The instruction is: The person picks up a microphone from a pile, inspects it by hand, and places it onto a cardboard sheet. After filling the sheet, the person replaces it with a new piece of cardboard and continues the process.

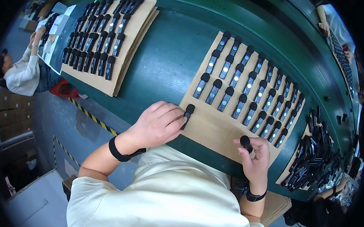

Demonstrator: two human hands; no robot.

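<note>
At the near left corner of a cardboard sheet, my left hand has its fingers closed against a small black clip-on microphone with a foam tip. The fingers cover part of its body. Over the sheet's near edge, my right hand pinches another small microphone, foam tip up; its lower part is hidden by the fingers. Beyond both hands, several rows of matching microphones lie on the sheet, foam tips pointing away from me, many showing a pale round spot.
A second cardboard stack with rows of microphones lies far left on the green table. A heap of loose black parts is at the right. A person sits at the left; other people's arms show at the far right.
</note>
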